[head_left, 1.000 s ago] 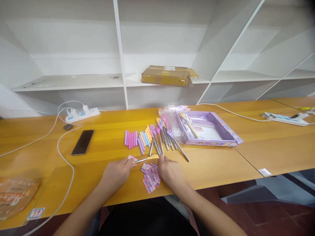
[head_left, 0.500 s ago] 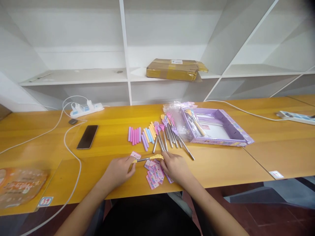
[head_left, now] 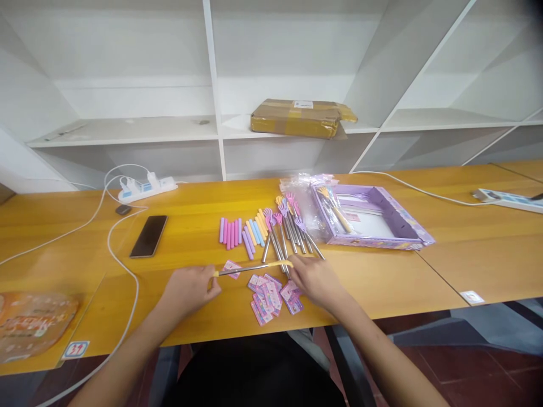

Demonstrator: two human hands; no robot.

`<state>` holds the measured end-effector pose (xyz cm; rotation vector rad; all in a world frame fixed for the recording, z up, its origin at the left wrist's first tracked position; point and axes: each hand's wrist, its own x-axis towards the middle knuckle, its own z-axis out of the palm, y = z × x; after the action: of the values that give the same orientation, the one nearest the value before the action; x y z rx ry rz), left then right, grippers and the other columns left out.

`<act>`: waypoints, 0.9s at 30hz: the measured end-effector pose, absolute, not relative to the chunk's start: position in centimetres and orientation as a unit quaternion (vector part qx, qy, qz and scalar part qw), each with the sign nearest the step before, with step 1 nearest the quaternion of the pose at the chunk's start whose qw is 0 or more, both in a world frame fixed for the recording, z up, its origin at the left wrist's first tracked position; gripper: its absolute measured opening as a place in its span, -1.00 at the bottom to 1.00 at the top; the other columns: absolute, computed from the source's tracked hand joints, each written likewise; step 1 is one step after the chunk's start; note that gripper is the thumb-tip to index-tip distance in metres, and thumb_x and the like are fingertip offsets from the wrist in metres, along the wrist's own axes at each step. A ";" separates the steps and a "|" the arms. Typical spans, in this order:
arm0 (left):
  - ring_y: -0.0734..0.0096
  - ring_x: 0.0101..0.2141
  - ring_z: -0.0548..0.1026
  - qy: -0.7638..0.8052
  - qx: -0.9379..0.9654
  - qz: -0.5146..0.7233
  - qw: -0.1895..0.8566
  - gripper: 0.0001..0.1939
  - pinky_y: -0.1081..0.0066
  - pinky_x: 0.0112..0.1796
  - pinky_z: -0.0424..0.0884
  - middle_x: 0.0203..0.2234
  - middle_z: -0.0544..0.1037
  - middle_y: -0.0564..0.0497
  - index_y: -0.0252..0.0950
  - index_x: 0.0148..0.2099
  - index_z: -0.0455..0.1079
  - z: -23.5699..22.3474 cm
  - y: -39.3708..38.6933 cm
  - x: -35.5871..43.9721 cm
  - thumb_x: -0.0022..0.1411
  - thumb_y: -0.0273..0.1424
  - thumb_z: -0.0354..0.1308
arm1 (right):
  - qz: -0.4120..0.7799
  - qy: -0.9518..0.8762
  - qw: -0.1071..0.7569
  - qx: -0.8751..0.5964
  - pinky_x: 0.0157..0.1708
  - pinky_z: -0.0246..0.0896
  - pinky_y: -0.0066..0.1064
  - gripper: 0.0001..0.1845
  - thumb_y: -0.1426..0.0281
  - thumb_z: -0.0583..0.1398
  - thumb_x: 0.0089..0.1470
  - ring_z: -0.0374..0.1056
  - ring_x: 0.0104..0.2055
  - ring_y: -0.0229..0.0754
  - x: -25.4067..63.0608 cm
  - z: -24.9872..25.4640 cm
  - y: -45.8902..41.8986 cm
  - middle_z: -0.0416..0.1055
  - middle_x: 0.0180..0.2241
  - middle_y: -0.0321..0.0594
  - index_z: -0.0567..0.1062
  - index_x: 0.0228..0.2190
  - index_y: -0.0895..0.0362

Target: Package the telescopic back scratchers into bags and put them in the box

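now the telescopic back scratcher shows more steel rod than a moment ago, held across the far side of the card pile. the left hand pinches its yellow handle end, left of the pile; the right hand has the yellow claw tip, right of the pile, baring more of the cards it partly covered before.

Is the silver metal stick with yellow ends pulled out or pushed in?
At least partly out: the stick shows much bare metal between left hand and right hand. Fully? Cannot tell.
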<state>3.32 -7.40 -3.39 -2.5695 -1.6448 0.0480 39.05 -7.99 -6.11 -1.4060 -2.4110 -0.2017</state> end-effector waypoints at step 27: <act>0.24 -0.41 0.50 -0.492 -0.844 -0.102 0.188 -0.81 0.32 -0.38 0.26 -0.48 0.55 -0.01 -0.20 -0.34 0.36 -1.9 -7.0 -9.1 0.35 -0.32 0.05 | -0.042 -0.537 0.175 -0.824 -0.34 -0.04 -0.27 -0.69 0.30 0.07 0.33 0.24 -0.46 -0.06 60.2 -5.2 -11.0 0.51 -0.38 -0.08 0.48 0.00 0.11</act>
<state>-9.10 -6.99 -1.90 -2.3733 -1.3849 -0.2883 60.20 -11.03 -5.20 -2.3365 -1.5207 -0.1199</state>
